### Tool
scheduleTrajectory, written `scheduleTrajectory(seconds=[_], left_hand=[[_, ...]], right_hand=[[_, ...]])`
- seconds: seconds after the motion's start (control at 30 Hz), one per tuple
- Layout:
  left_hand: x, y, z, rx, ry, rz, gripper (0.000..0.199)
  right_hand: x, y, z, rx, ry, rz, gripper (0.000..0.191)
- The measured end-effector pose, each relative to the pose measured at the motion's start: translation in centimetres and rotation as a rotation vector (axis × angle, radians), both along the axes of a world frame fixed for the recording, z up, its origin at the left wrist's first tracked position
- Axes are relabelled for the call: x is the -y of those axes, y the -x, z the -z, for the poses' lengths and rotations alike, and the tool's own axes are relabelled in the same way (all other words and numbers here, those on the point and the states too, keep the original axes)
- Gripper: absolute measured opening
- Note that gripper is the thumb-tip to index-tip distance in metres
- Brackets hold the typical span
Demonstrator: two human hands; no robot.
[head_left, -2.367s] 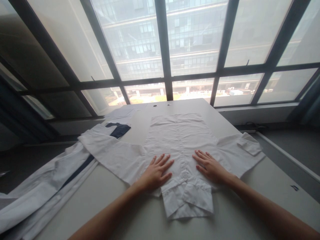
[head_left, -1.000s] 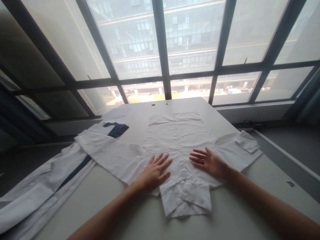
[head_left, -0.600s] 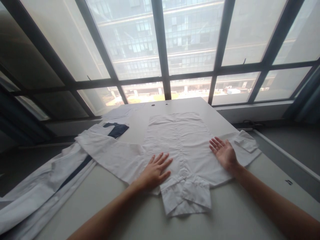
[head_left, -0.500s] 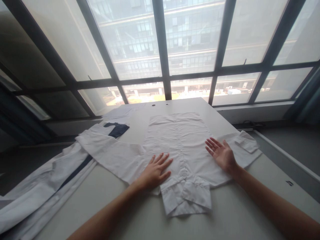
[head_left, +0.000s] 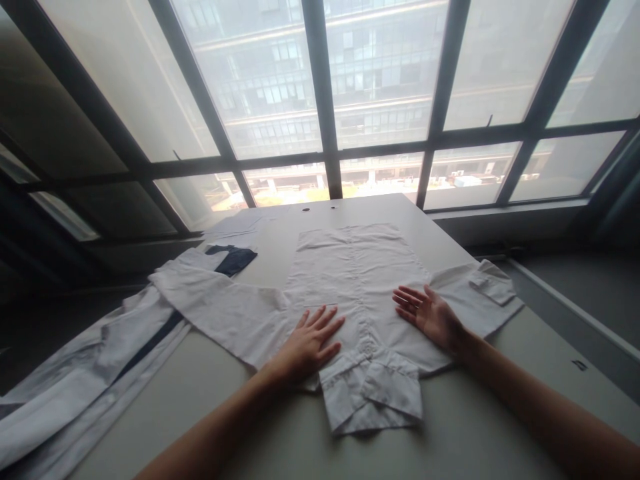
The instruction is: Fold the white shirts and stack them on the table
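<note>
On table (head_left: 280,427) centre, white shirt (head_left: 357,287) lies flat w/ sleeves out both sides, not yet folded in; left hand (head_left: 307,347) pressed flat, fingers spread, right hand (head_left: 430,315) open, edge-on, nothing pinched.

Daylight came through the big window (head_left: 320,100) ahead, hazy and washed out, leaving the room's sides dim. The worktop (head_left: 280,447) and white shirt (head_left: 350,280) were softly lit, with faint shadows. The window frames bowed at the edges. Focus was fairly sharp.
</note>
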State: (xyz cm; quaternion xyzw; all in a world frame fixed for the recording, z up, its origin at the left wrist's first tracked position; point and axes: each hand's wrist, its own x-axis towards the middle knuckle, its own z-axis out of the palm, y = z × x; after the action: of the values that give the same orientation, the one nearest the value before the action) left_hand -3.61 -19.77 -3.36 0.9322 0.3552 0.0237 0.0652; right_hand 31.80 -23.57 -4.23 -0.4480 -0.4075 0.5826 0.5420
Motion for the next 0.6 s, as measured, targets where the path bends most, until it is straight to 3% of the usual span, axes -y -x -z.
scheduleTrajectory(seconds=[0.6], left_hand=[[0.04, -0.03, 0.04, 0.007, -0.004, -0.002, 0.061]], right_hand=[[0.26, 0.25, -0.35, -0.008, 0.023, -0.015, 0.067]])
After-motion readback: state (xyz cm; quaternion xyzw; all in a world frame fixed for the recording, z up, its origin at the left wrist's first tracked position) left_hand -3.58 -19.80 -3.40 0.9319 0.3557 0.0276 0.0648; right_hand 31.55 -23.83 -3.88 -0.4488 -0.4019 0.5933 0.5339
